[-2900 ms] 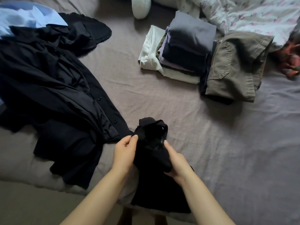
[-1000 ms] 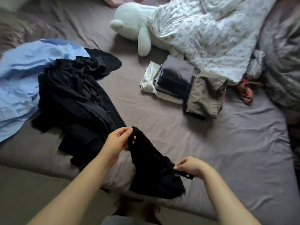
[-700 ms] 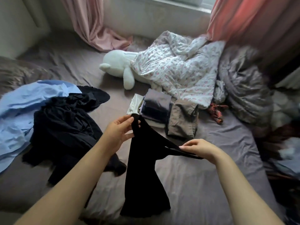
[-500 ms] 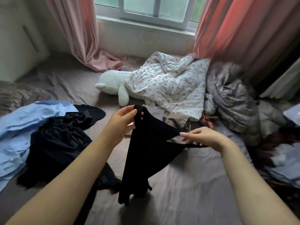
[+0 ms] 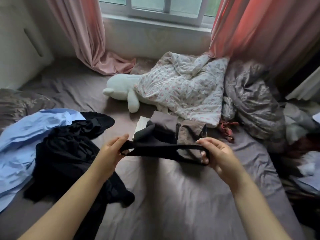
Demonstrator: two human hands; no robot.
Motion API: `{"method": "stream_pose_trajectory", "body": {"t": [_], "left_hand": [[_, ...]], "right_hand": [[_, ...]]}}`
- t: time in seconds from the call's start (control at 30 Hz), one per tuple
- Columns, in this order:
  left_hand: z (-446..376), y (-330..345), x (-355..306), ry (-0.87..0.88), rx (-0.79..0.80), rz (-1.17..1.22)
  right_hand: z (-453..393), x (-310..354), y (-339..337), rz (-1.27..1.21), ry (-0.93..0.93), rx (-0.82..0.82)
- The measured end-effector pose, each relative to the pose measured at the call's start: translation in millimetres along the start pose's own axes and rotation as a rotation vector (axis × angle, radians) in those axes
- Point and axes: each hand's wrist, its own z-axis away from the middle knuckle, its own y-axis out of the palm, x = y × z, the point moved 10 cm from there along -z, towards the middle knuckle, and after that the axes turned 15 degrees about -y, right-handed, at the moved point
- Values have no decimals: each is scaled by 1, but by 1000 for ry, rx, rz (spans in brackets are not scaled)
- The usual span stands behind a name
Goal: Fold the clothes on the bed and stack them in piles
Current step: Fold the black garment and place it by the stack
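A small black strappy garment (image 5: 155,149) hangs stretched in the air between my hands, above the bed (image 5: 173,196). My left hand (image 5: 110,153) pinches its left strap loop. My right hand (image 5: 216,153) grips the right strap, fingers curled through the loop. Behind the garment sits a pile of folded clothes (image 5: 163,121), grey on top with white beneath, and folded olive trousers (image 5: 190,134) right of it. A heap of unfolded black clothes (image 5: 69,153) lies at my left, partly on a light blue shirt (image 5: 20,141).
A white plush toy (image 5: 121,90) and a floral quilt (image 5: 181,87) lie at the back. A grey crumpled duvet (image 5: 254,101) fills the right side, with a small red item (image 5: 226,129) beside it. Pink curtains (image 5: 83,32) frame the window. More clutter lies at the far right.
The black garment has been lifted off the bed and pulled out flat between my hands, which moved apart. The camera tilted up, bringing window and curtains into view.
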Motion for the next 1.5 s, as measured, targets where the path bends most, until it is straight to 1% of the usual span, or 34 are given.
{"method": "stream_pose_trajectory", "body": {"t": [0.1,0.13,0.2,0.23,0.3,0.33,0.4,0.47,0.53,0.7,0.83,0.93,1.0,1.07,1.17,1.23,1.37,1.43,1.5], "left_hand": [[-8,-39,70,-111,-106,-241],[-12,-51,97,-161,-126,-334],[-18,-75,155,-275,-167,-485],[-20,-89,185,-341,-198,-534],[-25,-114,244,-473,-262,-559],[-29,-124,270,-520,-285,-555],[-36,-137,314,-591,-307,-545],[-41,-144,347,-632,-312,-571],[-46,-148,367,-648,-314,-608],[-53,-159,400,-750,-294,-701],[-50,-170,418,-820,-281,-739],[-52,-172,426,-840,-244,-774],[-58,-168,423,-814,-231,-801],[-67,-165,416,-787,-245,-810],[-84,-161,407,-737,-308,-736],[-96,-159,399,-704,-367,-703],[-121,-154,380,-616,-467,-682],[-134,-151,373,-573,-476,-655],[-146,-146,371,-552,-439,-699]], "right_hand": [[34,-86,15,137,265,236],[46,-116,17,204,352,295],[72,-179,16,311,513,356],[85,-210,17,343,589,366],[109,-268,14,375,724,342],[118,-293,13,378,772,309],[131,-332,10,322,828,186],[136,-359,6,274,831,48],[138,-377,2,274,807,-11],[143,-407,-4,283,779,21],[139,-414,-19,402,736,28],[133,-418,-24,413,695,18],[124,-418,-24,372,675,-18],[111,-418,-23,265,660,-97],[93,-421,-21,115,673,-204],[77,-421,-20,110,661,-190],[43,-425,-8,119,646,-90],[15,-432,-5,253,597,3],[-24,-441,-6,474,494,79]]}}
